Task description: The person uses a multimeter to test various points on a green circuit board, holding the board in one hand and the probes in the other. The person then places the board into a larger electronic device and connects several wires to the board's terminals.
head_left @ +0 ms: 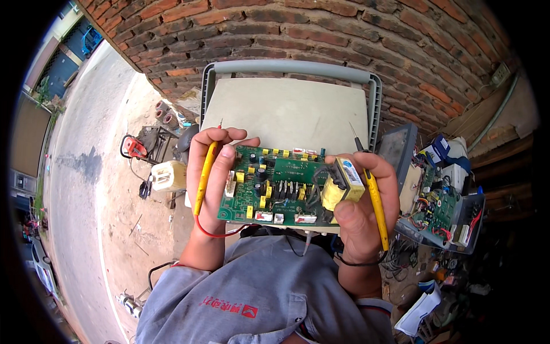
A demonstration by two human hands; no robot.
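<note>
Between my hands I hold up a green circuit board with a yellow transformer on its right part, plus capacitors and white connectors. My left hand grips the board's left edge, with a yellow test probe tucked along its fingers; the red tip points up and a red lead loops below. My right hand closes round the right end, thumb by the transformer. A second yellow probe with a black tip and dark lead lies across that hand. Neither probe tip touches the board.
Behind the board stands a beige case top with a grey handle frame, before a brick wall. At right sits an opened unit with another circuit board, above scattered cables and parts. A whitish jug is at left, near a road.
</note>
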